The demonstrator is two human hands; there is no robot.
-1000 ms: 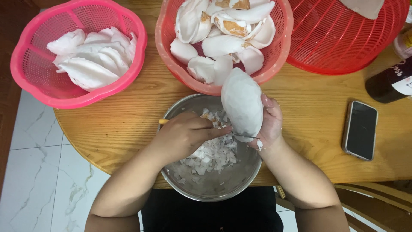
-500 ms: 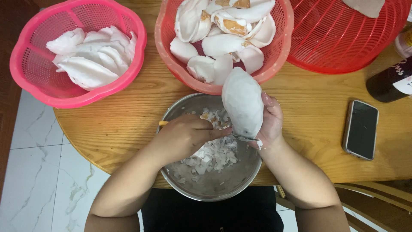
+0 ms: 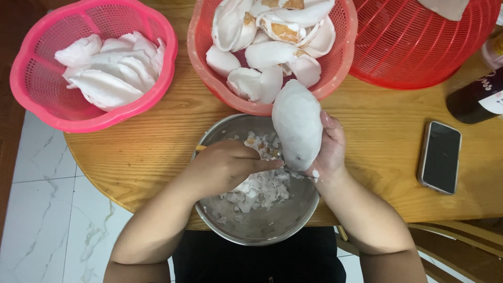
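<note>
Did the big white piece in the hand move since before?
No. The white piece sits at the same spot over the metal bowl, just below the middle basket.

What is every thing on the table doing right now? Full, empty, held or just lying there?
White coconut piece: held upright in the right hand, over the metal bowl.
Left hand: closed around a tool, mostly hidden, against the piece.
Metal bowl: partly filled with peelings.
Left pink basket: holds clean white pieces.
Middle basket: heaped with pieces, some still brown-skinned.
Red basket: almost empty.
Phone: flat, screen dark.
Dark bottle: lying on its side.
</note>
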